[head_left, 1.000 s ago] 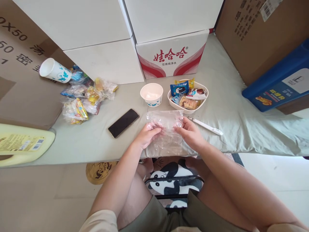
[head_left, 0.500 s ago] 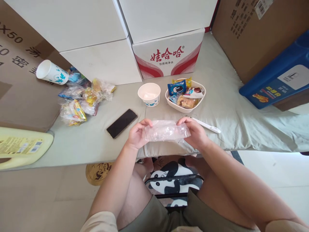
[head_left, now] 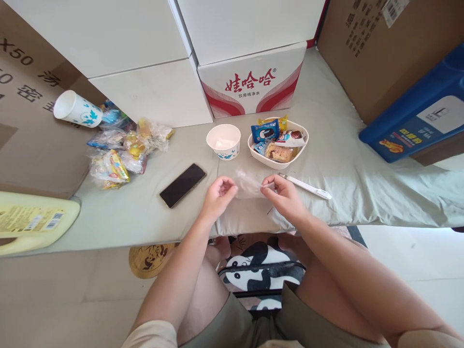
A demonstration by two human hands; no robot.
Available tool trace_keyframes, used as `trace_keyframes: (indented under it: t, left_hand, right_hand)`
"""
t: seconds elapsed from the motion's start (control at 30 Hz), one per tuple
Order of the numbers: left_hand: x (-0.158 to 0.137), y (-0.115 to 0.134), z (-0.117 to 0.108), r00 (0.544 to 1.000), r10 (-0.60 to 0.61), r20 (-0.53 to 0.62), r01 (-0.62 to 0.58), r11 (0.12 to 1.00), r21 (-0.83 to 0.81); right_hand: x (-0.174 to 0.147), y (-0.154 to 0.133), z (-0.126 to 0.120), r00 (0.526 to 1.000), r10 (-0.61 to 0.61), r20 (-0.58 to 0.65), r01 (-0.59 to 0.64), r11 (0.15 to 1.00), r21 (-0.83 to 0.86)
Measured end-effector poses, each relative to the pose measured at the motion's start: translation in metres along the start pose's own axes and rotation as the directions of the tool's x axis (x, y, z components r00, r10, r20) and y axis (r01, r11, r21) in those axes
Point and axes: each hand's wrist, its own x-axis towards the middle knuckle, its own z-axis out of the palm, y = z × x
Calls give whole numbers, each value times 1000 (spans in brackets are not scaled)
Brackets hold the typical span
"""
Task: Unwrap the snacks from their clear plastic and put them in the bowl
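Note:
A clear plastic bag stretches between my two hands, low over the cloth-covered surface. My left hand pinches its left edge between thumb and fingers. At the other end, my right hand has its thumb and forefinger closed on the plastic. Just beyond the hands stand a round white paper bowl with blue leaf prints and a boat-shaped white bowl filled with wrapped snacks. Right of my right hand lies a slim white tool, its kind unclear. A black phone rests left of my left hand.
Several wrapped snacks are heaped at the left beside a tilted paper cup. White cartons stand behind the bowls. A yellow jug is at the left edge and a blue container leans at the right.
The bag, spread wide and flat before, is now bunched and narrower. My hands have come closer together and turned, thumbs now on the upper side.

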Motion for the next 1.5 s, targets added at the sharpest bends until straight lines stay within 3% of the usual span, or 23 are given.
trace_keyframes:
  t: [0.1, 0.23, 0.33, 0.4, 0.53, 0.6, 0.7, 0.77, 0.87, 0.93, 1.0, 1.07, 1.13, 1.2, 1.27, 1.37, 1.5]
  left_hand:
    - [-4, 2, 11, 982, -81, 173, 102, 988, -117]
    - [-6, 3, 20, 957, -80, 277, 152, 957, -248]
    - [-6, 4, 23, 945, -88, 314, 168, 957, -238]
    - [-6, 4, 26, 957, -95, 274, 158, 964, -216]
    - [-4, 7, 30, 976, -133, 173, 186, 921, -343]
    - [-4, 10, 31, 971, -175, 161, 229, 870, -436]
    - [-5, 16, 30, 972, -209, 103, 233, 847, -478]
    - [-6, 18, 31, 980, -196, 17, 186, 892, -412]
    - [-10, 18, 32, 986, -79, -148, 49, 980, -195]
    - [-12, 16, 34, 992, -34, -121, 20, 994, -111]
    - [-12, 14, 34, 997, -66, -30, 63, 994, -95]
    - [-10, 14, 32, 995, -77, -62, 71, 993, -92]
    - [-5, 16, 27, 971, -17, -238, -6, 995, -97]
    - [1, 20, 18, 908, 59, -416, -113, 988, -107]
    - [8, 27, 8, 847, 108, -520, -179, 980, -88]
    - [14, 34, -6, 806, 157, -570, -196, 981, -6]
    - [20, 37, -16, 823, 216, -525, -191, 976, 102]
  right_hand:
    - [-3, -1, 5, 996, -67, 51, 69, 997, -33]
    - [-7, 1, 15, 989, -78, 128, 68, 994, 80]
    - [-8, 3, 20, 978, -80, 192, 34, 971, 235]
    - [-7, 5, 22, 981, -33, 193, -28, 952, 304]
    - [0, 11, 22, 992, 64, -108, -43, 981, 190]
    - [4, 12, 21, 983, 72, -172, -41, 984, 175]
    - [6, 9, 21, 997, 70, 27, -74, 961, 266]
    - [4, 6, 21, 986, 66, 154, -103, 964, 246]
    - [3, 4, 22, 986, 90, 142, -105, 990, 99]
    - [3, 4, 23, 992, 79, 97, -80, 997, 10]
    - [4, 4, 23, 995, 38, 97, -32, 998, -57]
    - [4, 3, 22, 989, -10, 145, 24, 995, -93]
    - [4, 1, 21, 976, -31, 215, 55, 993, -108]
    - [3, -1, 20, 957, -8, 289, 59, 984, -167]
    - [1, -3, 19, 934, 13, 357, 97, 952, -289]
    - [-2, -7, 19, 885, 6, 465, 238, 853, -464]
    - [-5, -11, 20, 839, 5, 544, 353, 756, -551]
